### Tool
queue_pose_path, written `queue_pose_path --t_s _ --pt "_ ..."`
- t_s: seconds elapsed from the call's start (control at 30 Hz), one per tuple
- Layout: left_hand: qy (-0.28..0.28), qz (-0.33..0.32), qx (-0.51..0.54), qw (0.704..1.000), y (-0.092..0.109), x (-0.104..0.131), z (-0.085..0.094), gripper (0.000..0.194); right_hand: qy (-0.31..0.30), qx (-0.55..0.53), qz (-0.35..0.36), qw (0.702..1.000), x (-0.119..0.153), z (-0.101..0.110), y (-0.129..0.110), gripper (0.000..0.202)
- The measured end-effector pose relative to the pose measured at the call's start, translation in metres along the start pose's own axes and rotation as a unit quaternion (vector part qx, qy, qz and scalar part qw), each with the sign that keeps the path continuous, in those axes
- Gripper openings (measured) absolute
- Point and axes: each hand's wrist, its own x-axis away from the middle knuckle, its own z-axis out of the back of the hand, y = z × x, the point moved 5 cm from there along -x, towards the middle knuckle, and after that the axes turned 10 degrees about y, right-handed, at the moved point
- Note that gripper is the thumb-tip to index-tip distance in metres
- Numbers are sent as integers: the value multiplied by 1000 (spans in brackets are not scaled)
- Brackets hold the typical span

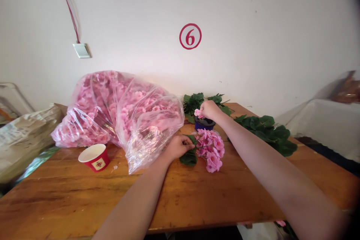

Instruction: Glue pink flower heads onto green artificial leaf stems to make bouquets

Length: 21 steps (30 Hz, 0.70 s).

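Note:
My left hand is closed in a pinch on the green-leaved stem end of an artificial flower bunch, whose pink blossoms lie low over the table. Farther back, my right hand has its fingers pinched round a small pink artificial flower. That flower is just above a dark blue pot with a dark opening. Green artificial leaves lie behind the pot, partly hidden by my right hand.
A big clear plastic bag full of pink flowers fills the left of the wooden table. A red paper cup stands before it. More green leaves lie to the right, beyond my right forearm. The white wall rises behind.

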Motion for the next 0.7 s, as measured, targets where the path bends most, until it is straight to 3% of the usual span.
queue_pose_path --t_s 0.1,0.23,0.7 --pt "0 -10 0 1000 -1 0 -1 23 -51 63 18 997 2 -11 1 15" --pt "-2 -12 8 1000 -1 -1 -1 22 -77 105 31 991 4 -15 2 11" --pt "-15 -11 33 999 -6 -3 -3 22 -57 114 29 991 18 10 5 9"
